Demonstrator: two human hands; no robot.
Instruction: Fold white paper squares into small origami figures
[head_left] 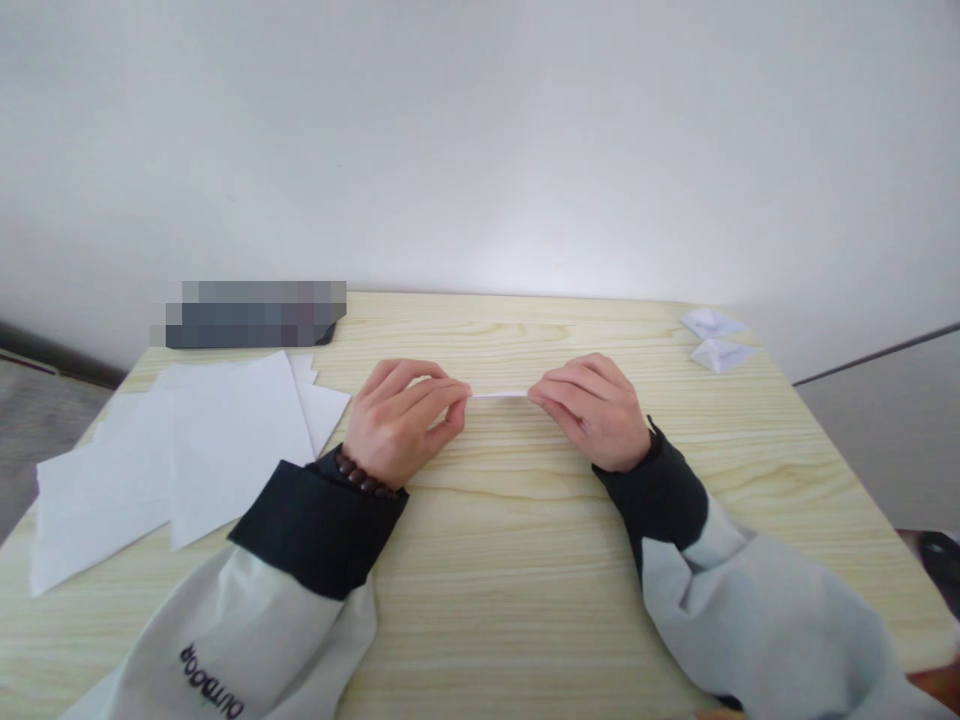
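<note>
A thin strip of folded white paper (499,394) is stretched level between my two hands, seen almost edge-on above the table. Its left end is pinched between the thumb and fingers of my left hand (405,415), which wears a dark bead bracelet at the wrist. My right hand (589,408) pinches the opposite end in the same way. How the paper is folded cannot be made out from this angle, and both its ends are hidden by fingertips.
Loose white paper sheets (232,430) lie overlapping on the left of the wooden table (510,600). Behind them is a dark, pixelated object (251,318). Two folded white paper shapes (720,353) sit at the back right. A pale wall (510,150) borders the table's far edge.
</note>
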